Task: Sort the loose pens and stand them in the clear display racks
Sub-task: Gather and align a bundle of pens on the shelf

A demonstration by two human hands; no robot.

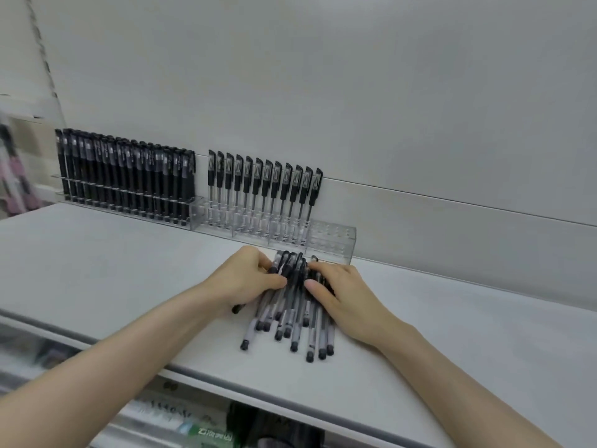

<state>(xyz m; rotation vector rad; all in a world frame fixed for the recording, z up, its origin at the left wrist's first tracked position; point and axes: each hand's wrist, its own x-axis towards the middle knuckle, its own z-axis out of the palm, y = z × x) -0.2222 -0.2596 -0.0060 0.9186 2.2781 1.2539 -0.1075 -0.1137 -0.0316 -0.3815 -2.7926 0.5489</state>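
Observation:
A pile of loose black-capped pens (290,315) lies on the white shelf (113,253), caps pointing toward the wall. My left hand (245,279) grips the pile from the left with curled fingers and thumb. My right hand (339,292) closes on the pile from the right, thumb pressing the barrels. Behind them a clear display rack (332,240) holds a row of clear-barrelled pens (265,185); its right end shows open holes. Further left, a second clear rack (129,202) is packed with black pens (126,169).
A white back wall rises behind the racks. The shelf's front edge (226,386) runs just below the pens, with packaged goods (206,428) on a lower shelf. Blurred pink items (16,176) hang at the far left.

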